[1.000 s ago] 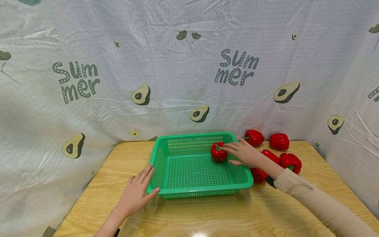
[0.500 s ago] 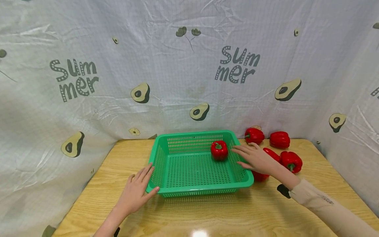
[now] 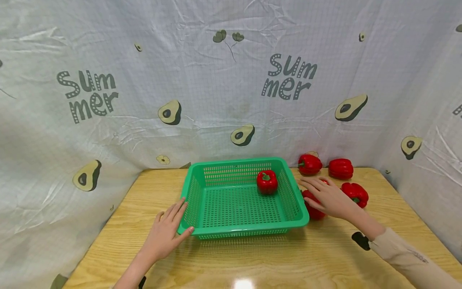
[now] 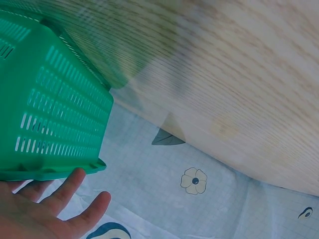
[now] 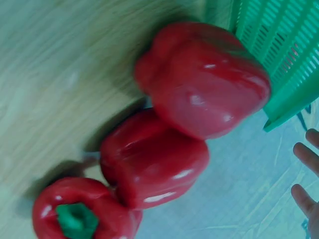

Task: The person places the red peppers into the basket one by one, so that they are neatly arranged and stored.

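My right hand [image 3: 329, 196] hung over the peppers to the right of the basket, its fingers apart and wrapped round nothing; whether a fingertip touched one I could not tell. Below it, just beside the basket's right wall, sat the nearest red pepper [image 3: 315, 212], seemingly longest toward the basket, though I could not make out where its stem pointed. The next pepper [image 5: 155, 159] leaned against it, partly behind my hand in the head view, and past that a third pepper [image 3: 355, 193] turned its green stem toward me. At the back, the fourth pepper [image 3: 310, 165] lay on its side, stem to the left, and the fifth pepper [image 3: 341, 169] lay with its long axis running sideways. All five were on the wood-grained table [image 3: 245, 257], in front of a pale cloth [image 3: 202, 80] printed with avocado halves and "summer". My left hand [image 3: 162, 237] rested on the near left corner of the green basket [image 3: 249, 229], fingers spread along the rim, gripping nothing. Inside that slotted basket one red pepper [image 3: 268, 187] stood near the right back corner, stem upward.
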{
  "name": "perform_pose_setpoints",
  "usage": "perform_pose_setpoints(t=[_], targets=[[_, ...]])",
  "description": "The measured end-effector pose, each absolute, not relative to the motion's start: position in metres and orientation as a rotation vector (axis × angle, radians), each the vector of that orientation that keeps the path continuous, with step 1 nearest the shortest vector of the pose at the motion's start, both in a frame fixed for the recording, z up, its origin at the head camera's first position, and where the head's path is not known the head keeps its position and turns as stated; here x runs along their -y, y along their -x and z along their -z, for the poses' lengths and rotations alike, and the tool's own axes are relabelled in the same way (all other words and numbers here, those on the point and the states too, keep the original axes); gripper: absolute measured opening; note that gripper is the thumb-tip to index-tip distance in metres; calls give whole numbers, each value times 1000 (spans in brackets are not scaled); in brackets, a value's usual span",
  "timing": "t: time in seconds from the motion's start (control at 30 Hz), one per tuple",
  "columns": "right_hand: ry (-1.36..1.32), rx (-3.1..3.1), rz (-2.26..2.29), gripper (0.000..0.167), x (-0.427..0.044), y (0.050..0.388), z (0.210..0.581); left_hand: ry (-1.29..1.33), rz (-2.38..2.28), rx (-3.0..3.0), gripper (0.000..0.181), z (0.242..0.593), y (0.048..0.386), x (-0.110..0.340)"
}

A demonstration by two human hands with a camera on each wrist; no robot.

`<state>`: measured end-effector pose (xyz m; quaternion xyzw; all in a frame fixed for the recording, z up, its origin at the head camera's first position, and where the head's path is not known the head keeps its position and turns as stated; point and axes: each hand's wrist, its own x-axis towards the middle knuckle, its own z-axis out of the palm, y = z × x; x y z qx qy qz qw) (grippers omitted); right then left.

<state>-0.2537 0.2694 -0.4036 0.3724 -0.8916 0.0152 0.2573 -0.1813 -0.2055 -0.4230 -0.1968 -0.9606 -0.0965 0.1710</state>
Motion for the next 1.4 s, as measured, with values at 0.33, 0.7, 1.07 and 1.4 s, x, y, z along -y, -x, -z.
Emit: perform_pose_setpoints(t=[0.33, 0.7, 1.07, 1.4], targets=[[-969, 2435, -6, 55, -285, 252, 413, 556, 276, 2732, 69, 421, 180, 205], [-974, 2492, 38, 60, -293, 257, 422, 552, 294, 2733, 69, 423, 180, 204], [-965, 2603, 46, 59, -297, 261, 429, 553, 285, 2721, 68, 423, 180, 205], [-912, 2724, 27, 54, -296, 261, 431, 559, 280, 2707, 68, 424, 181, 205]])
